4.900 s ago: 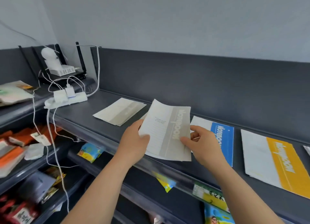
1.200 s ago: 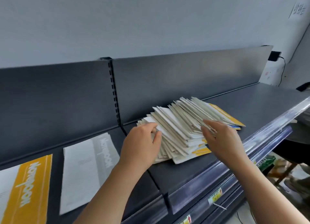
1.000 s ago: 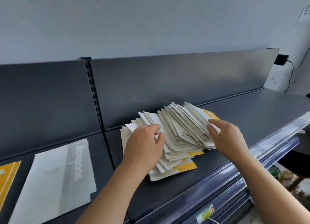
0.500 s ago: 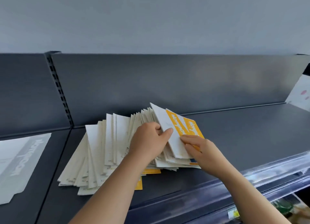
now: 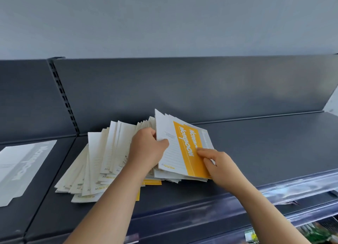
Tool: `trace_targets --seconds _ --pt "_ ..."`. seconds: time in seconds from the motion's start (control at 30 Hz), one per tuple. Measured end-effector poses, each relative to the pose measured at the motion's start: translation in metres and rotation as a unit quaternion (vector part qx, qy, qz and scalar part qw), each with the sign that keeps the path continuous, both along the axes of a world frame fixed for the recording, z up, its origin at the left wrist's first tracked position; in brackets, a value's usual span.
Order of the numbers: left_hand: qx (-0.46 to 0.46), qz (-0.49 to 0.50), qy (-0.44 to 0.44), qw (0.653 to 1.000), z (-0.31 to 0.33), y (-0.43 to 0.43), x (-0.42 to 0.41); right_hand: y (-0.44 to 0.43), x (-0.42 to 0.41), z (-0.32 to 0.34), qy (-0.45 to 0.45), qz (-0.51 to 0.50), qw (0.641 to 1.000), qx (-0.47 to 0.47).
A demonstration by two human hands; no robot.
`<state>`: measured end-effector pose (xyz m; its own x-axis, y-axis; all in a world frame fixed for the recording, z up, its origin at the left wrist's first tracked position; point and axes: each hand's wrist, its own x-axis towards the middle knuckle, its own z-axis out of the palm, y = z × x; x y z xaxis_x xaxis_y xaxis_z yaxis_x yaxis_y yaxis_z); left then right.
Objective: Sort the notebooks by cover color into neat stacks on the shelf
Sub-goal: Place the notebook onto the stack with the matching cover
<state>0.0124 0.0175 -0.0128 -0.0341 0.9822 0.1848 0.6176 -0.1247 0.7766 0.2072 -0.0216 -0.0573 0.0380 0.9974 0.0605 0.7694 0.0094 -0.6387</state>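
A fanned pile of notebooks point(image 5: 102, 163) lies on the dark shelf point(image 5: 256, 152), most showing white backs. On its right end sits a yellow-and-white notebook point(image 5: 184, 148), its left edge tilted up. My left hand point(image 5: 146, 150) pinches that raised left edge, thumb on the cover. My right hand point(image 5: 217, 163) rests its fingertips on the yellow band near the notebook's lower right corner. A grey-and-white notebook point(image 5: 22, 167) lies flat alone at the far left.
The shelf's dark back panel point(image 5: 182, 90) rises right behind the pile. A slotted upright point(image 5: 64, 95) divides the shelf sections. A clear price rail point(image 5: 274, 190) runs along the front edge, with goods point(image 5: 318, 232) on a lower shelf at bottom right.
The view has swung right from the sorted notebooks to the mixed pile. Both hands fanned the pile leftward, and the yellow notebook has come to the top, its edge lifted by my left hand.
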Motion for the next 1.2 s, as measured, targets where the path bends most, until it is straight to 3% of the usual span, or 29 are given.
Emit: trace_targets --seconds 0.37,0.67,0.77,1.0,1.2 --pt "-0.045 -0.019 -0.076 0.996 0.002 -0.018 -0.009 0.001 -0.004 0.007 0.104 -0.034 0.994 -0.004" --pt "-0.004 0.053 -0.105 0.993 0.003 -0.035 -0.048 0.005 -0.046 0.031 0.193 -0.009 0.976 0.101" --pt "0.006 0.066 -0.120 0.990 0.005 -0.045 -0.072 0.005 -0.072 0.037 0.225 0.020 0.969 0.103" --pt "-0.036 0.092 -0.138 0.985 0.005 -0.069 -0.152 0.009 -0.152 0.039 0.194 0.074 0.973 0.104" --pt "-0.007 0.127 -0.130 0.983 0.008 -0.102 -0.242 0.002 -0.250 0.041 0.205 0.141 0.965 0.087"
